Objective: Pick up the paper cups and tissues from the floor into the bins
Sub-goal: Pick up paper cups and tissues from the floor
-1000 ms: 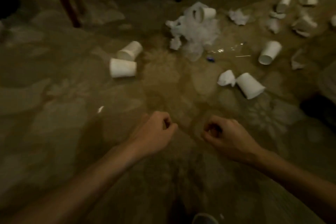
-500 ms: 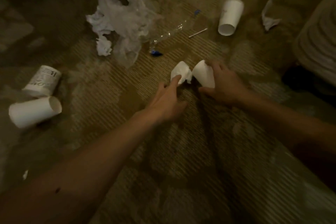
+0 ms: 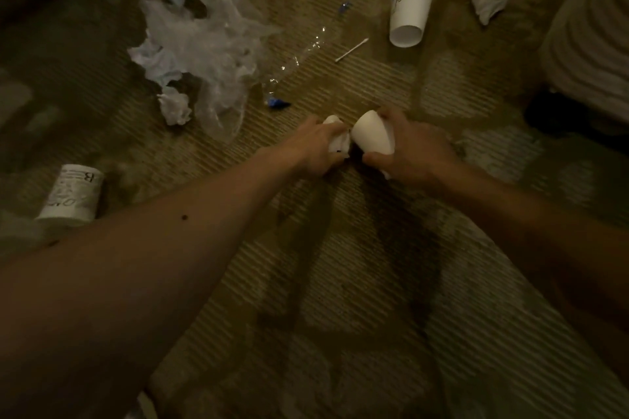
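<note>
Right hand (image 3: 412, 150) wraps the light, crushable paper cup (image 3: 372, 133) at mid-wall; left hand (image 3: 315, 146) pinches the soft tissue (image 3: 338, 141).

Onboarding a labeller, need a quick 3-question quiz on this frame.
1. What is in the right grip? A) cup B) lid C) spoon
2. True or false: the left grip is empty.
3. Order from left to right: swab, printed cup, bag.

Key: 1 A. 2 False, it holds a tissue. 3 Printed cup, bag, swab.
</note>
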Motion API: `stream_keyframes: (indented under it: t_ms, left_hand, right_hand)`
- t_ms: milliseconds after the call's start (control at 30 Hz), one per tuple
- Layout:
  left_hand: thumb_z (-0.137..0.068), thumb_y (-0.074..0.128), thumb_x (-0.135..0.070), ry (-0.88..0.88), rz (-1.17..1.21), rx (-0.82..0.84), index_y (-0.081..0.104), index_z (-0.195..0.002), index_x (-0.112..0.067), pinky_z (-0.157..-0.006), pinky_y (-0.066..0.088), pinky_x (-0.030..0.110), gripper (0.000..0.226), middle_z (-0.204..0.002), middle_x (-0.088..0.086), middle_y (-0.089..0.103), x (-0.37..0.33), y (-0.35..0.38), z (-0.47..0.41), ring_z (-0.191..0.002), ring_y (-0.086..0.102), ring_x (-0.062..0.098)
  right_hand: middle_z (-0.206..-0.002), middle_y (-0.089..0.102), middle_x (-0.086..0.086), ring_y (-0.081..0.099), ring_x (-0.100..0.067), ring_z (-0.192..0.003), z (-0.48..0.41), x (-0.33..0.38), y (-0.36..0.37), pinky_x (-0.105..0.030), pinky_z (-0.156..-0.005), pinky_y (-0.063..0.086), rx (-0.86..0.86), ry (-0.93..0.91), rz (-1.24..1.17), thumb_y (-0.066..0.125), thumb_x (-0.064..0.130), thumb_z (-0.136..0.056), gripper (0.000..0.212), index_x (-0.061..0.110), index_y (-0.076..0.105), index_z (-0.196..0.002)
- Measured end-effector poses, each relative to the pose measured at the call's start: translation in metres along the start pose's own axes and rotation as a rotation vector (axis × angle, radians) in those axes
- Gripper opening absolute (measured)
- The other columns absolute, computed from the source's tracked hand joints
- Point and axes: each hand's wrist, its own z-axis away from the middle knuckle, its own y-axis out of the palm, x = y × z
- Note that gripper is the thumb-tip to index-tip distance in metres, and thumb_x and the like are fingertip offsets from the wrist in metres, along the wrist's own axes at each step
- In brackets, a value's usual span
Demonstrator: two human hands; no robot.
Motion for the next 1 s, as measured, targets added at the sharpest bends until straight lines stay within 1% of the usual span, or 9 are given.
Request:
stream_keyframes:
  t_ms: [100,200,300,433,633,733,800,933,1000]
  left_hand:
    - [-0.088,0.069,-0.035,0.117,-0.035,-0.100,0.057,-0.132,-0.021,-0.096,0.041,0.035,0.047,-0.130,0.008,0.049,0.010,0.002,-0.005,-0.120,0.047,0.024]
    - [-0.081,0.078,-0.030,0.193,-0.109,-0.083,0.069,-0.109,-0.016,-0.076,0.039,0.028,0.033,-0.113,0.005,0.061,0.023,-0.001,-0.001,-0.103,0.054,0.018]
    - [-0.079,0.078,-0.042,0.252,-0.220,0.141,0.066,-0.090,-0.024,-0.068,0.043,0.029,0.025,-0.097,-0.001,0.063,0.038,-0.007,0.018,-0.089,0.056,0.013]
    - [-0.086,0.064,-0.056,0.306,-0.284,0.323,0.053,-0.070,-0.028,-0.058,0.039,0.028,0.034,-0.074,-0.009,0.055,0.062,-0.026,0.054,-0.071,0.055,0.009]
    - [-0.090,0.056,-0.059,0.292,-0.278,0.306,0.055,-0.070,-0.023,-0.065,0.045,0.031,0.041,-0.072,-0.009,0.054,0.114,-0.045,0.109,-0.069,0.055,0.009]
    - [-0.095,0.060,-0.038,0.308,-0.068,0.191,0.055,-0.060,-0.024,-0.054,0.041,0.015,0.037,-0.054,-0.011,0.056,0.151,-0.059,0.139,-0.054,0.058,-0.003]
    - [-0.095,0.059,-0.035,0.241,0.081,0.109,0.051,-0.058,-0.025,-0.049,0.042,0.019,0.040,-0.054,-0.006,0.059,0.178,-0.069,0.157,-0.050,0.062,-0.002]
    - [-0.094,0.060,-0.032,0.139,0.363,-0.047,0.058,-0.087,-0.026,-0.052,0.054,0.027,0.009,-0.071,-0.001,0.070,0.234,-0.082,0.184,-0.058,0.070,0.007]
    - [-0.094,0.062,-0.022,0.084,0.490,-0.080,0.058,-0.106,-0.028,-0.060,0.060,0.035,0.014,-0.079,0.001,0.072,0.256,-0.083,0.196,-0.067,0.072,0.012]
  right_hand:
    - [-0.137,0.053,-0.011,0.052,-0.033,-0.119,0.000,0.002,-0.002,-0.036,-0.083,0.036,0.010,0.023,0.008,0.070,0.052,-0.082,0.081,0.028,0.028,-0.147]
    - [-0.138,0.052,-0.012,0.051,-0.033,-0.122,0.002,0.008,-0.001,-0.039,-0.088,0.040,0.010,0.047,0.066,0.072,0.054,-0.079,0.086,0.027,0.027,-0.147]
    - [-0.140,0.050,-0.013,0.050,-0.034,-0.124,0.007,0.017,0.002,-0.042,-0.091,0.041,0.026,0.059,0.119,0.072,0.052,-0.080,0.087,0.026,0.025,-0.148]
    - [-0.139,0.051,-0.010,0.052,-0.031,-0.119,0.022,0.041,0.011,-0.035,-0.081,0.038,0.142,0.044,0.094,0.074,0.046,-0.081,0.080,0.028,0.029,-0.146]
    - [-0.137,0.052,-0.010,0.055,-0.028,-0.116,0.037,0.075,0.035,-0.042,-0.088,0.048,0.222,0.042,0.148,0.070,0.047,-0.084,0.078,0.028,0.026,-0.147]
    - [-0.140,0.050,-0.011,0.056,-0.029,-0.114,0.033,0.096,0.034,-0.045,-0.089,0.053,0.246,0.101,0.021,0.074,0.044,-0.081,0.083,0.029,0.028,-0.148]
    - [-0.138,0.051,-0.007,0.057,-0.021,-0.106,0.033,0.118,0.039,-0.039,-0.080,0.056,0.361,0.072,-0.003,0.076,0.045,-0.078,0.084,0.030,0.031,-0.147]
    - [-0.127,0.052,0.007,0.054,-0.008,-0.098,0.034,0.174,0.057,-0.027,-0.072,0.052,0.521,-0.007,-0.063,0.076,0.051,-0.073,0.081,0.033,0.038,-0.142]
    - [-0.119,0.052,0.013,0.054,-0.008,-0.098,0.030,0.203,0.060,-0.028,-0.076,0.048,0.501,-0.042,-0.079,0.076,0.057,-0.069,0.080,0.032,0.043,-0.138]
